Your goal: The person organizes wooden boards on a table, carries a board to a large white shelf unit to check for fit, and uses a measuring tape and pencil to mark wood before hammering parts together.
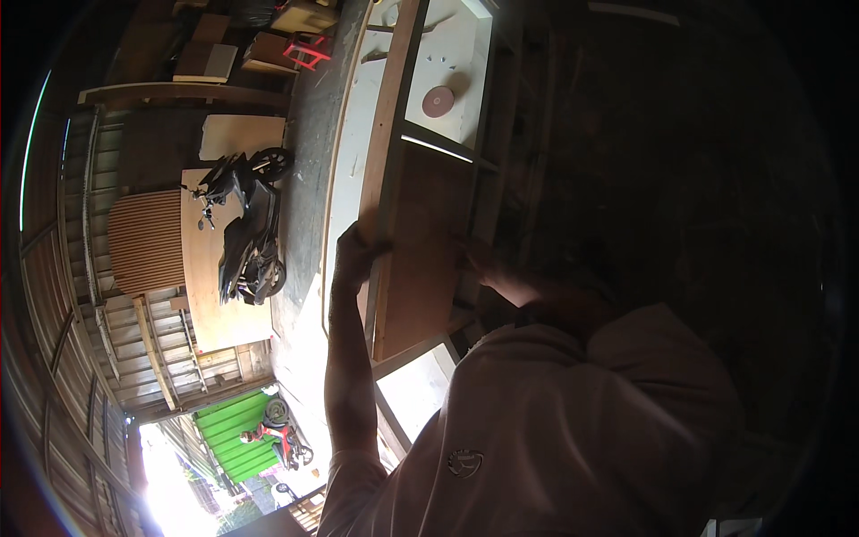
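A long wooden frame [394, 116] with crosspieces runs away from me, and a flat brown board [420, 259] lies between its side rails. My left hand [361, 253] is closed round the left rail, its thumb reaching over toward the brown board. On the other side, my right hand [480, 263] touches the right edge of the board and rail; its fingers are lost in shadow. Farther along, a round reddish-brown disc [438, 102] rests on a white surface [465, 54] seen through the frame, with a few small bits near it.
A dark motorbike [253, 228] stands at left before a pale wooden panel [219, 322]. Behind it hangs a slatted brown panel [145, 242]. A red stool [307, 51] is at the far left. Beyond the bright doorway stands a red motorbike [284, 445]. The right side is very dark.
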A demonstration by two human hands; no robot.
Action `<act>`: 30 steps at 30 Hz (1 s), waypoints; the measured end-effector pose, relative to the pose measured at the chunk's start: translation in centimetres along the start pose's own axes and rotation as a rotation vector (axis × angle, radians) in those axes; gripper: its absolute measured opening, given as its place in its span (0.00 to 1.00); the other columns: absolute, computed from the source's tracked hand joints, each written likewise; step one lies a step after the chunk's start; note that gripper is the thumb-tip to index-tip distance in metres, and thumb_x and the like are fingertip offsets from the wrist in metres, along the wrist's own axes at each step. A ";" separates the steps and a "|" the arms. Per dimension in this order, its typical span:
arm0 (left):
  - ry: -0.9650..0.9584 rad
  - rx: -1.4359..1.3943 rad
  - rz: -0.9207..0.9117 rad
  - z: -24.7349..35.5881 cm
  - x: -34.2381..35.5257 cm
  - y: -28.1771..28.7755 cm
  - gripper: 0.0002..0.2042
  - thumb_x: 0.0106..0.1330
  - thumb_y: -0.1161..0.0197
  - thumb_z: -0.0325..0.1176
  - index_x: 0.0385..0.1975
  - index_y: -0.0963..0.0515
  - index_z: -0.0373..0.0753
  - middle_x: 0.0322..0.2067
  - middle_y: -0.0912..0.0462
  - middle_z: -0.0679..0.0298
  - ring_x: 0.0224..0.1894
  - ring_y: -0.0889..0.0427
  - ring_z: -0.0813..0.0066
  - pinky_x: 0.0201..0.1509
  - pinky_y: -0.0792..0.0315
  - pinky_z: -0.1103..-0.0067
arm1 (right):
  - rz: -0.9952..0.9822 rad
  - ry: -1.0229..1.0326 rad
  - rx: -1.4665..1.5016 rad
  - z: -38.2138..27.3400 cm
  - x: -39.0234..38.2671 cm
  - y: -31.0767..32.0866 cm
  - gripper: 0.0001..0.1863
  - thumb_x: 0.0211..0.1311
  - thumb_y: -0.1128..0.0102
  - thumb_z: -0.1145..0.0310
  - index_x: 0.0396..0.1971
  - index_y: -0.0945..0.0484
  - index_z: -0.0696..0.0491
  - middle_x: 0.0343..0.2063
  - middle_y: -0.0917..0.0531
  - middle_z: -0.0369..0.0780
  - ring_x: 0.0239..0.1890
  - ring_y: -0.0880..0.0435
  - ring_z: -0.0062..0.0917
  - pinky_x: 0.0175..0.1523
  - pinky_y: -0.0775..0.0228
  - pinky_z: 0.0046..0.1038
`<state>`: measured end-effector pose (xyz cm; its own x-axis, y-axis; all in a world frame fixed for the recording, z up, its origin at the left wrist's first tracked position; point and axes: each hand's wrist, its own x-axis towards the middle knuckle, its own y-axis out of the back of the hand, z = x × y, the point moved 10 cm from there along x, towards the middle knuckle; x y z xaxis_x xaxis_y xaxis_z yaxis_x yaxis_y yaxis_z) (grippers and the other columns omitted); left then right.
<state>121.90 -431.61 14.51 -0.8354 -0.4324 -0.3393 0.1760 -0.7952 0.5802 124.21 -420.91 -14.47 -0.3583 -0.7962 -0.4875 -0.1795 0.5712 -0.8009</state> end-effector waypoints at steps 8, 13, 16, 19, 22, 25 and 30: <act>0.039 0.004 0.009 -0.6 -0.1 0.2 0.36 0.48 0.30 0.18 0.62 0.34 0.30 0.52 0.22 0.57 0.53 0.22 0.69 0.59 0.26 0.73 | 0.033 0.046 -0.040 1.4 2.0 1.2 0.22 0.66 0.45 0.54 0.54 0.24 0.52 0.41 0.20 0.37 0.39 0.23 0.24 0.47 0.28 0.33; -0.057 0.032 0.059 0.5 0.5 0.1 0.28 0.47 0.26 0.24 0.52 0.25 0.31 0.43 0.17 0.59 0.45 0.18 0.71 0.52 0.24 0.74 | 0.019 0.063 -0.038 1.5 3.4 2.0 0.22 0.64 0.42 0.57 0.55 0.24 0.51 0.45 0.21 0.38 0.43 0.23 0.27 0.47 0.28 0.35; -0.058 0.027 0.079 -0.2 -0.1 0.6 0.28 0.47 0.27 0.23 0.52 0.25 0.31 0.43 0.17 0.59 0.44 0.18 0.70 0.52 0.24 0.74 | 0.017 0.049 0.000 1.1 1.7 0.8 0.22 0.65 0.42 0.57 0.55 0.24 0.52 0.43 0.21 0.38 0.42 0.23 0.26 0.46 0.27 0.35; -0.030 0.026 0.066 -0.9 0.0 0.7 0.30 0.48 0.28 0.22 0.55 0.27 0.30 0.46 0.18 0.58 0.47 0.19 0.71 0.54 0.24 0.75 | 0.063 0.088 -0.015 -0.1 0.5 0.3 0.20 0.68 0.46 0.57 0.53 0.24 0.53 0.34 0.20 0.33 0.34 0.23 0.18 0.39 0.28 0.25; -0.012 -0.001 0.041 -0.7 0.0 0.3 0.32 0.49 0.29 0.21 0.58 0.29 0.30 0.49 0.20 0.58 0.50 0.20 0.71 0.56 0.25 0.75 | 0.097 0.030 -0.043 -0.2 0.0 0.4 0.21 0.68 0.46 0.56 0.54 0.24 0.53 0.35 0.20 0.34 0.34 0.24 0.19 0.40 0.28 0.27; 0.000 0.011 0.051 -0.4 -0.1 0.2 0.30 0.49 0.29 0.20 0.57 0.28 0.29 0.48 0.19 0.58 0.49 0.20 0.71 0.56 0.25 0.75 | 0.115 0.044 -0.038 0.0 0.4 0.7 0.21 0.68 0.46 0.55 0.53 0.24 0.53 0.36 0.20 0.34 0.34 0.23 0.20 0.40 0.28 0.29; -0.009 0.017 0.082 -0.3 0.0 0.3 0.29 0.50 0.30 0.21 0.55 0.27 0.29 0.48 0.19 0.59 0.48 0.20 0.72 0.56 0.26 0.75 | 0.040 0.053 -0.033 0.7 2.0 0.8 0.21 0.67 0.45 0.56 0.54 0.24 0.53 0.36 0.19 0.34 0.35 0.21 0.21 0.42 0.26 0.29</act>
<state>122.12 -431.97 14.51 -0.8234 -0.4917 -0.2832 0.2349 -0.7498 0.6186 123.96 -422.14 -16.31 -0.4140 -0.7612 -0.4992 -0.1936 0.6095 -0.7688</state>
